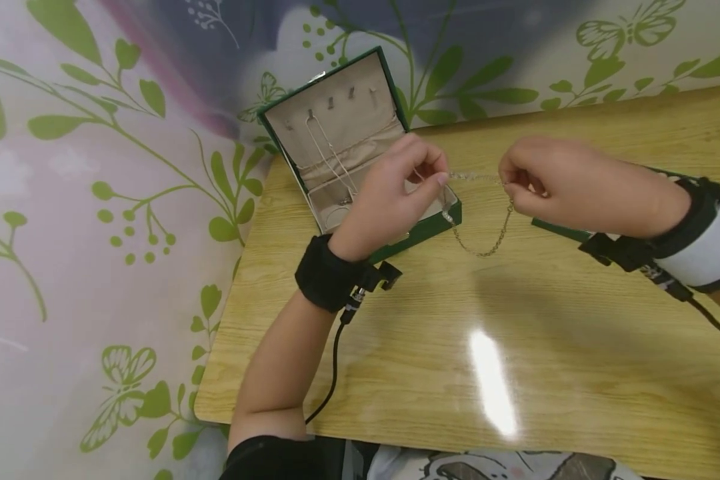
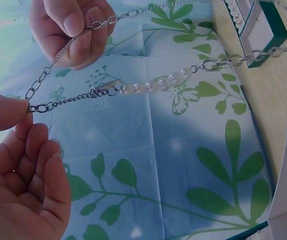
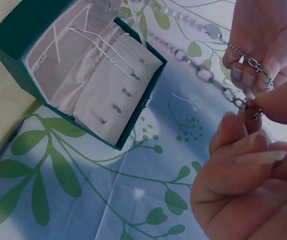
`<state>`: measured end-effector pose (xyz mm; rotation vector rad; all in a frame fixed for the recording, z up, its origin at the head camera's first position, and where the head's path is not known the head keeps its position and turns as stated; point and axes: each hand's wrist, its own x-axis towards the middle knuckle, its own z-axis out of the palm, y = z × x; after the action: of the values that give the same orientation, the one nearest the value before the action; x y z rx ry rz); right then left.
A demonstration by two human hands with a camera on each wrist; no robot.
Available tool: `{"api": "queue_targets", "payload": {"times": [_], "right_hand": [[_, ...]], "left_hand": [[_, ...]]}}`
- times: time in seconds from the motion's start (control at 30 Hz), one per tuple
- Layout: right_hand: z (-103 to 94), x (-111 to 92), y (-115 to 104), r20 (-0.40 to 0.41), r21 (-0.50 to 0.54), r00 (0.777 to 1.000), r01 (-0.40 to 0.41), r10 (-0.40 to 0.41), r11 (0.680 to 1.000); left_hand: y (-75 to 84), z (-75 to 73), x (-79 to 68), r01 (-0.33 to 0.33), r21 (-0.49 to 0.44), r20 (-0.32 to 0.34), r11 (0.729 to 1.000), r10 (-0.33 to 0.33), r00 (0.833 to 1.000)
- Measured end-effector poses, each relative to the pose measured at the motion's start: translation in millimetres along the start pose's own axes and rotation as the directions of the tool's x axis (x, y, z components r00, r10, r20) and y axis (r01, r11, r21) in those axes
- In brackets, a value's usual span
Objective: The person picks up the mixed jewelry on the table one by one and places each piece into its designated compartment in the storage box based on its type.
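Both hands hold up a silver chain necklace (image 1: 485, 254) with a row of white pearls, its lower part hanging in a loop between them. My left hand (image 1: 396, 193) pinches it between thumb and fingertip, in front of the open green jewelry box (image 1: 426, 230). To the right, my right hand (image 1: 567, 183) pinches another part of the chain. The left wrist view shows the pearls (image 2: 156, 85) and large oval links stretching rightward. A lobster clasp (image 3: 256, 65) shows near the fingertips in the right wrist view.
Inside the raised lid, a thin necklace (image 1: 330, 157) hangs from one of several small hooks. A second green case (image 1: 561, 230) lies partly behind the right forearm. The wooden table (image 1: 396, 380) meets a leaf-patterned covering (image 1: 174, 167) at the left and back.
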<state>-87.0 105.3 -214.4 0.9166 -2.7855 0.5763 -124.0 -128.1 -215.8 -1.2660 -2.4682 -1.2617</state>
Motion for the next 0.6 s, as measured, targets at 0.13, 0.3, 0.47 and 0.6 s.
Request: {"api": "queue_targets", "payload": {"times": [0.13,0.3,0.47,0.6], "right_hand": [[4.0,-1.4,-0.5,0.097,0.007,0.993,-0.065,0.064,0.998],[8.5,-5.1,4.1,0.108,-0.011,0.992,-0.069,0.070,0.998],[5.2,-14.6,16.0,0.001,0.033,0.998,-0.068,0.068,0.997],[-4.7,-19.0,21.4,-0.155,0.125,0.987,-0.031,0.050,0.992]], "left_hand": [[-1.6,0.0,-1.2,-0.030,0.030,-0.010,0.999,0.031,0.999],[-6.2,-5.0,-5.4,-0.022,0.029,-0.050,0.999,0.023,0.999],[-13.3,-19.4,-13.2,0.019,-0.020,-0.153,1.000,-0.021,0.988],[-18.6,-29.2,-18.8,0.033,-0.086,-0.217,0.996,-0.051,0.975]]}}
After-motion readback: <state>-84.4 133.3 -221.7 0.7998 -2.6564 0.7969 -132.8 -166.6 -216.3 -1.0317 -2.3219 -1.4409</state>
